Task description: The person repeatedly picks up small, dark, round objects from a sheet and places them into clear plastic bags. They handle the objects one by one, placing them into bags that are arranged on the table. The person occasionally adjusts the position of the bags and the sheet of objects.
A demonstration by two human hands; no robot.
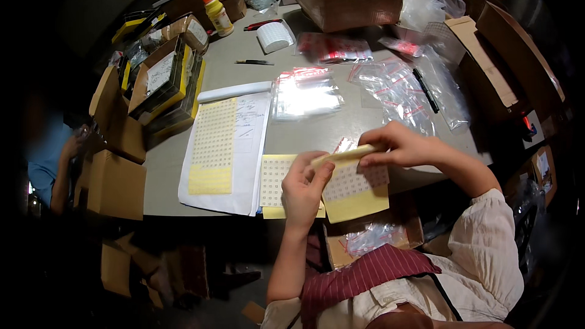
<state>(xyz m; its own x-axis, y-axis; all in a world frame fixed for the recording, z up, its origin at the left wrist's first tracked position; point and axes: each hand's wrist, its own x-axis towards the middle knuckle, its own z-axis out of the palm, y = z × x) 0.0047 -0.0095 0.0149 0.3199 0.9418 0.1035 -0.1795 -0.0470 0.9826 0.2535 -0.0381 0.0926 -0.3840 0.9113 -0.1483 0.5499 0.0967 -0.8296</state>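
Note:
A yellow-backed label sheet, printed with rows of small marks, is in front of me near the table's front edge. Its upper edge is folded or rolled over. My left hand pinches the left end of that edge between thumb and fingers, and my right hand grips the right end. Beneath my left hand lies another label sheet, partly covered by it. Further left, a third yellow label sheet rests on a white paper pad with handwriting.
Clear zip bags are piled mid-table, with more loose bags to the right beside a black marker. A label roll, a yellow bottle and a large cardboard box stand behind. At left, another person's arm shows.

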